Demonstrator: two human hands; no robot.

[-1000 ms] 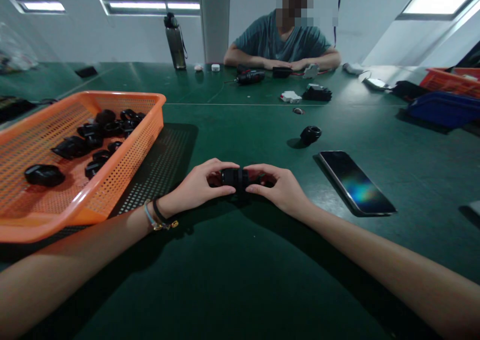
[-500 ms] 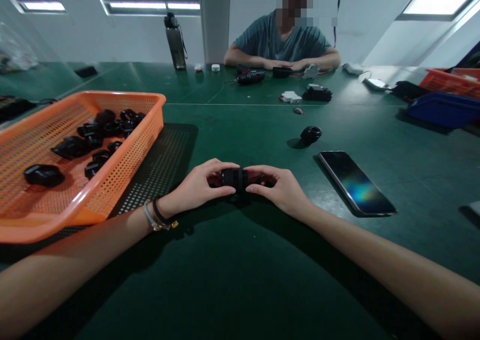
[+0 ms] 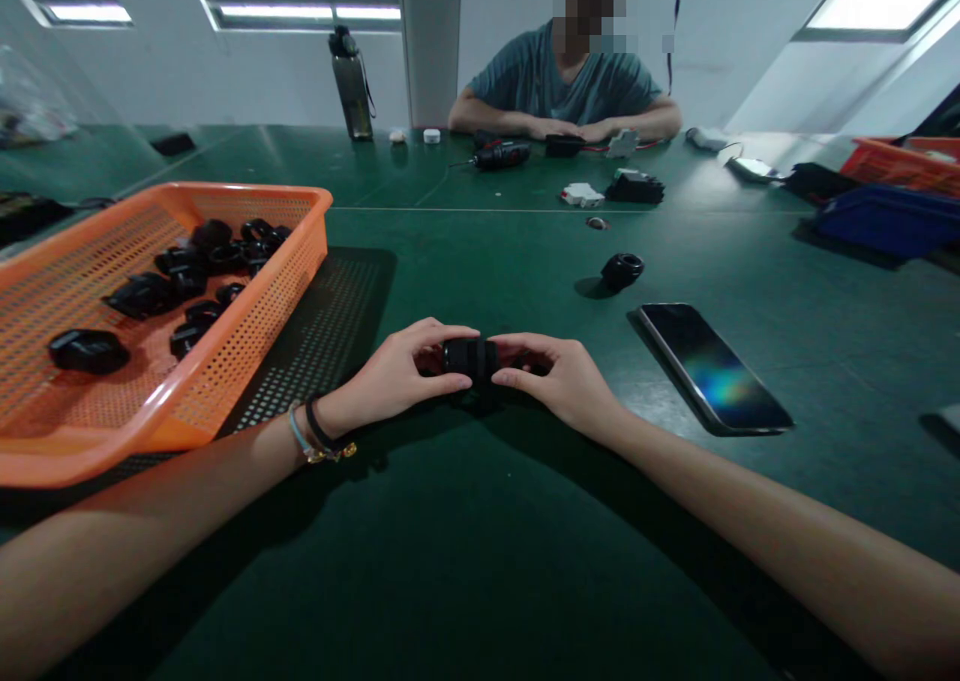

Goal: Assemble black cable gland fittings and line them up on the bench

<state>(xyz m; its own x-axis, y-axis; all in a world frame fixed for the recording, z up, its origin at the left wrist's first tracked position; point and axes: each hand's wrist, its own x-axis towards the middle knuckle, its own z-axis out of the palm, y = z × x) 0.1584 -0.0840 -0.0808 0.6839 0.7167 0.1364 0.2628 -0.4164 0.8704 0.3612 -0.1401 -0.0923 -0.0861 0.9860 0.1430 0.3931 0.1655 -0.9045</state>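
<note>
Between my two hands lies a black cylindrical plastic fitting (image 3: 471, 358), held on its side low over the green table. My left hand (image 3: 409, 361) grips its left end between thumb and fingers. The right end is pinched by my right hand (image 3: 551, 371), thumb in front and fingers behind. A raised band runs round the middle of the fitting; its ends are partly hidden by my fingertips. Beyond my right hand, a black ring-shaped part (image 3: 622, 270) with a round opening rests on the table.
At left stands an orange perforated basket (image 3: 259, 311) holding several black plastic parts (image 3: 88, 351). A phone (image 3: 712, 366) lies to the right. Farther back are a power drill (image 3: 501, 154), a bottle (image 3: 350, 86), a blue bin (image 3: 889, 219) and a seated person (image 3: 562, 81) with arms on the table.
</note>
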